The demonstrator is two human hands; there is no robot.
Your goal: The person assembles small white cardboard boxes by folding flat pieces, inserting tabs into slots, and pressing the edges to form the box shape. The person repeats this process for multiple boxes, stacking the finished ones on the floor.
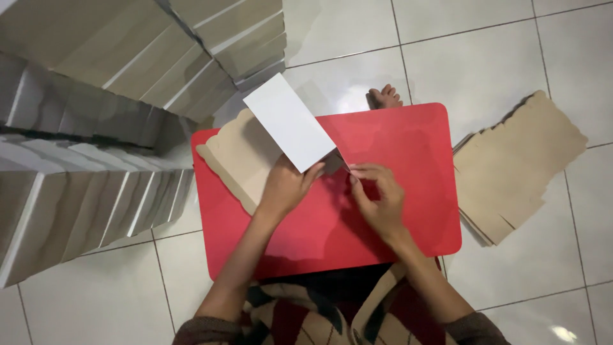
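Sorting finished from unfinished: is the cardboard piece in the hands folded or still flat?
Partly folded: the cardboard piece lies flat on the red table, its white panel raised by left hand.

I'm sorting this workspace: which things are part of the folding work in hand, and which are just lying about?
In use:
- left hand and right hand
- cardboard blank with its white panel raised
- red table

Lying about:
- stack of flat blanks on the floor
- rows of folded boxes

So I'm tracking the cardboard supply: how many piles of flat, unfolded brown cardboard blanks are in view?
2. One pile of flat brown blanks lies on the floor right of the red table; another sits on the table's left part, under the left hand. More may be hidden.
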